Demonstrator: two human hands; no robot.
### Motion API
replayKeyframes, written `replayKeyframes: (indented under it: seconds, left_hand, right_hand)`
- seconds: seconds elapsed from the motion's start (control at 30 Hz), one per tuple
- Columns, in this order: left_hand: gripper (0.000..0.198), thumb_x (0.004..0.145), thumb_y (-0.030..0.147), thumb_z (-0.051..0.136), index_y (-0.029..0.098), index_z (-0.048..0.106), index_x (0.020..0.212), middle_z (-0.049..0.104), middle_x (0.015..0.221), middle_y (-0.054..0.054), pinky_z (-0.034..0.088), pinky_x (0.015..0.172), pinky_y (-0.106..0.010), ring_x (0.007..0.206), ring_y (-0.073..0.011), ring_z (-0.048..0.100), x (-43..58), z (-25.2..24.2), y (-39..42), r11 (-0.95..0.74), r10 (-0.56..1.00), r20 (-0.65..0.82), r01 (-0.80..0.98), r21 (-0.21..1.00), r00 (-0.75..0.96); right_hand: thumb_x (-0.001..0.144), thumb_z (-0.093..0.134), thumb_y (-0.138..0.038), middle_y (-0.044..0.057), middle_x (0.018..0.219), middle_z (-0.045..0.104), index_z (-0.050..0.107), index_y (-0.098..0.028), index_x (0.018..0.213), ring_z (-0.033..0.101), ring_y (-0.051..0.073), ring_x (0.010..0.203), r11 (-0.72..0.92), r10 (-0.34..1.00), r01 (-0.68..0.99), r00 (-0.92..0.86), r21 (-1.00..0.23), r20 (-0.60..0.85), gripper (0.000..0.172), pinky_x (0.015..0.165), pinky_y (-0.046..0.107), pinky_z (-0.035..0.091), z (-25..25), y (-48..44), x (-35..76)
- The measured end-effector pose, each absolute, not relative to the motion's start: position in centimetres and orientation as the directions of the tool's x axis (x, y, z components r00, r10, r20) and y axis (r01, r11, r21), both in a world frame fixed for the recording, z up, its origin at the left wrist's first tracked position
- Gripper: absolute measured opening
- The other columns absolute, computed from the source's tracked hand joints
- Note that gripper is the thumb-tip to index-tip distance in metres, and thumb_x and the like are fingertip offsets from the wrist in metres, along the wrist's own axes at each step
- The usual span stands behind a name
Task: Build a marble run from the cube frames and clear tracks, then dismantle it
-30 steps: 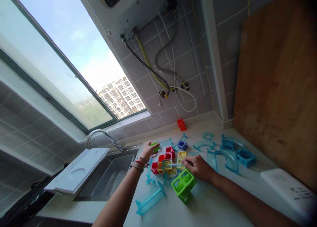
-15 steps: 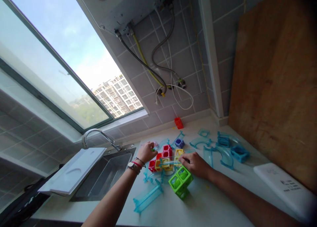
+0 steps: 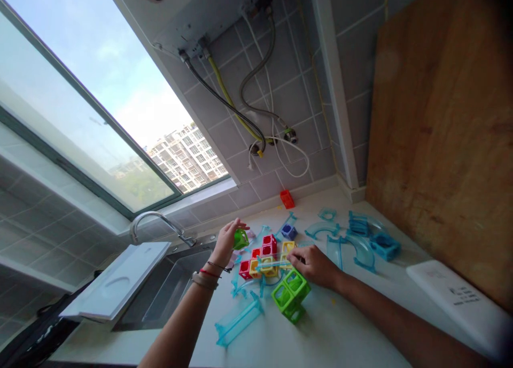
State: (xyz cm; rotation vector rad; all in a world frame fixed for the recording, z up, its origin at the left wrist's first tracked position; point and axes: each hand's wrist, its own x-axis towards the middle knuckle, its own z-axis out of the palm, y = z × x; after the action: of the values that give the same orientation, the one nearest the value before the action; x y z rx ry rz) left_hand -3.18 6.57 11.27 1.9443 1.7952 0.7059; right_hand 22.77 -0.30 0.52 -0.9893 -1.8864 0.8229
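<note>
My left hand [image 3: 227, 240] holds a green openwork cube block [image 3: 240, 239] with its fingers stretched along the top, to the left of the red blocks. My right hand [image 3: 310, 262] is closed, its fingertips pinching the end of a clear blue track piece [image 3: 272, 263] that spans the yellow blocks [image 3: 267, 270]. Behind and beside these stand red blocks [image 3: 269, 245]. Just below my right hand, a joined stack of green cube blocks [image 3: 291, 293] rests tilted on the counter. A straight blue track [image 3: 239, 321] lies at the front left.
Curved blue tracks [image 3: 363, 252] and a blue block [image 3: 385, 247] lie to the right. A purple-blue block [image 3: 288, 231] and a red-orange block [image 3: 287, 199] sit farther back. The sink [image 3: 176, 282], a white board [image 3: 116, 280] and a white box [image 3: 457, 293] flank the counter.
My left hand has lifted and moved left and back a little, turning so that the green block shows more fully. My right hand stays nearly in place.
</note>
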Motion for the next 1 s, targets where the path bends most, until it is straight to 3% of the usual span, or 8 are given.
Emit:
replayKeyframes:
  seconds: [0.1, 0.13, 0.2, 0.33, 0.5, 0.63, 0.83, 1.0]
  left_hand:
    - [0.053, 0.091, 0.066, 0.04, 0.018, 0.06, 0.098, 0.072, 0.103, -0.011, 0.055, 0.063, -0.03, 0.067, -0.0151, 0.065, -1.0, 12.6, 3.8, -0.005, 1.0, -0.001, 0.294, 0.956, 0.021]
    - [0.048, 0.089, 0.064, 0.046, 0.019, 0.06, 0.094, 0.071, 0.101, -0.009, 0.055, 0.063, -0.03, 0.067, -0.0143, 0.064, -0.2, 12.9, 2.7, 0.048, 0.998, -0.052, 0.099, 0.994, 0.034]
    - [0.039, 0.089, 0.059, 0.052, 0.021, 0.058, 0.086, 0.069, 0.098, -0.005, 0.055, 0.062, -0.029, 0.067, -0.013, 0.062, 1.5, 13.4, 0.4, 0.145, 0.988, -0.135, -0.135, 0.98, 0.077]
    - [0.032, 0.09, 0.053, 0.053, 0.023, 0.056, 0.079, 0.066, 0.094, -0.003, 0.054, 0.059, -0.027, 0.065, -0.0117, 0.059, 3.5, 13.2, -3.2, 0.238, 0.971, -0.228, -0.355, 0.904, 0.071]
    - [0.027, 0.088, 0.048, 0.056, 0.023, 0.056, 0.078, 0.064, 0.083, -0.005, 0.057, 0.064, -0.032, 0.069, -0.0158, 0.063, 4.1, 10.8, -5.9, 0.22, 0.964, -0.263, -0.442, 0.87, -0.039]
    - [0.023, 0.086, 0.042, 0.061, 0.023, 0.054, 0.076, 0.065, 0.082, -0.001, 0.056, 0.065, -0.028, 0.064, -0.0123, 0.06, 4.9, 9.0, -8.2, 0.033, 0.96, -0.169, -0.509, 0.86, -0.223]
    - [0.031, 0.089, 0.048, 0.061, 0.02, 0.057, 0.076, 0.068, 0.108, -0.004, 0.054, 0.066, -0.028, 0.062, -0.0107, 0.057, 5.9, 7.2, -14.5, -0.084, 0.959, -0.021, -0.353, 0.932, -0.284]
    - [0.038, 0.091, 0.05, 0.061, 0.016, 0.059, 0.075, 0.066, 0.086, -0.005, 0.049, 0.067, -0.026, 0.065, -0.0122, 0.056, 6.7, 4.4, -20.0, -0.022, 0.996, -0.013, -0.368, 0.93, -0.093]
  right_hand:
    - [0.096, 0.046, -0.037, 0.0, 0.06, 0.061, 0.068, -0.018, 0.072, 0.052, 0.014, 0.055, 0.472, 0.868, 0.311, -0.329, -0.825, 0.372, 0.037, 0.055, 0.027, 0.028, 0.7, -0.3, 22.9]
    - [0.096, 0.046, -0.037, 0.0, 0.06, 0.061, 0.068, -0.018, 0.071, 0.051, 0.014, 0.055, 0.472, 0.869, 0.308, -0.319, -0.826, 0.378, 0.037, 0.055, 0.027, 0.028, 0.7, -0.2, 23.0]
    - [0.096, 0.046, -0.038, -0.001, 0.06, 0.062, 0.067, -0.019, 0.071, 0.051, 0.014, 0.054, 0.475, 0.868, 0.293, -0.309, -0.83, 0.388, 0.038, 0.055, 0.027, 0.029, 0.7, -0.2, 23.1]
    - [0.098, 0.044, -0.041, 0.0, 0.058, 0.061, 0.067, -0.018, 0.069, 0.05, 0.013, 0.053, 0.472, 0.869, 0.262, -0.301, -0.842, 0.393, 0.044, 0.055, 0.026, 0.031, 0.9, -0.1, 23.4]
    - [0.095, 0.052, -0.046, 0.005, 0.086, 0.072, 0.074, -0.018, 0.097, 0.059, 0.016, 0.069, 0.494, 0.843, 0.138, -0.317, -0.858, 0.435, 0.035, 0.062, 0.026, 0.043, 3.8, -1.1, 24.4]
    - [0.094, 0.056, -0.048, 0.007, 0.107, 0.07, 0.069, -0.024, 0.114, 0.063, 0.019, 0.085, 0.448, 0.827, -0.013, -0.375, -0.894, 0.42, 0.034, 0.069, 0.028, 0.05, 7.1, -4.7, 24.2]
    - [0.091, 0.06, -0.056, 0.004, 0.083, 0.063, 0.063, -0.021, 0.103, 0.063, 0.019, 0.076, 0.014, 0.915, -0.135, -0.399, -0.991, 0.067, 0.037, 0.061, 0.027, 0.053, 4.7, -13.3, 22.5]
    - [0.084, 0.067, -0.061, 0.004, 0.092, 0.062, 0.061, -0.02, 0.103, 0.064, 0.017, 0.075, -0.245, 0.789, -0.261, -0.614, -0.934, -0.035, 0.046, 0.056, 0.023, 0.051, 0.2, -18.3, 23.3]
